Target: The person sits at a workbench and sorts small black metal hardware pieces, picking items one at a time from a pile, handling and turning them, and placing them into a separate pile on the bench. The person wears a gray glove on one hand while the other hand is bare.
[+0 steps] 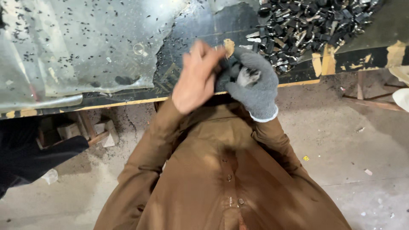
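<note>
Hands meet just over near bench edge, floor open below; bare left hand & gloved right hand pinched tog. on small dark part, pile of parts far right

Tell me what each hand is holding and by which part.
The gloved right hand grips a small dark part in its fingers; the bare left hand touches it. The exact hold point cannot be told.

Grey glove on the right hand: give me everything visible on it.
The grey knit glove covers the person's right hand, woven fabric with a paler ribbed cuff at the wrist, above a brown sleeve. A worn hole on its back shows a light patch. The fingers curl toward the bare left hand, touching it around a small dark item, hidden between them. It hangs over the table edge, near a pile of small black parts.
</note>
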`<state>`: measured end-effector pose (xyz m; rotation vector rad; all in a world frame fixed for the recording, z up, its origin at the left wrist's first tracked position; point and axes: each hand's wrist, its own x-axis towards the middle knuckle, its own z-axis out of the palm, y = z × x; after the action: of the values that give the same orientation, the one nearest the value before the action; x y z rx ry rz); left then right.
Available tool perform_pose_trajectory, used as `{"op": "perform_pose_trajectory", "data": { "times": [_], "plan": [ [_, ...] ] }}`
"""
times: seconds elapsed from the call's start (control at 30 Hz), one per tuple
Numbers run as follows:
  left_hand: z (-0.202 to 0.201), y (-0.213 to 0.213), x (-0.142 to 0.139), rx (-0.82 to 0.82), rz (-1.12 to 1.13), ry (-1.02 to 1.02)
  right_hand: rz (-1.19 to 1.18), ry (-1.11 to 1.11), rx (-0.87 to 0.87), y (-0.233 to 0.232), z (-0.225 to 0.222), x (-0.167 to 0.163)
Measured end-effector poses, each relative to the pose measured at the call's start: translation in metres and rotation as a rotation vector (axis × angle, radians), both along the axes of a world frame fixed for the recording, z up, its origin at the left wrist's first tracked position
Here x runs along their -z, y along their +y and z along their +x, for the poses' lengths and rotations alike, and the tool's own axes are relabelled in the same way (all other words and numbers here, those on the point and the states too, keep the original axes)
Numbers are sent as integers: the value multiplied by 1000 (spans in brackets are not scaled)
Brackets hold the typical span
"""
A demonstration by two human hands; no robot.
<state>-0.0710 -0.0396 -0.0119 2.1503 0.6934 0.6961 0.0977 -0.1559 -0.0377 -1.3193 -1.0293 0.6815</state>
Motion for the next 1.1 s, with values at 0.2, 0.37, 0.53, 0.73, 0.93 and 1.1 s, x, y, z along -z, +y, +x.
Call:
{"op": "perform_pose_trajectory", "data": {
  "times": [0.2,0.37,0.53,0.73,0.93,1.1],
  "plan": [
    [-14,-13,0,60,99,-30,-413,-928,-79,25,1,-30],
    [1,5,38,-134,279,99,-291,-849,-18,26,-12,-39],
    [-6,-12,51,-270,157,10,-235,-845,-31,20,-21,-35],
    [-8,-6,59,-227,155,30,-317,-929,-196,43,-22,-37],
    [-3,-11,53,-326,166,-45,-311,-863,-151,43,-23,-40],
    [-1,-8,49,-352,153,-35,-203,-799,-27,37,-15,-35]
  ]
}}
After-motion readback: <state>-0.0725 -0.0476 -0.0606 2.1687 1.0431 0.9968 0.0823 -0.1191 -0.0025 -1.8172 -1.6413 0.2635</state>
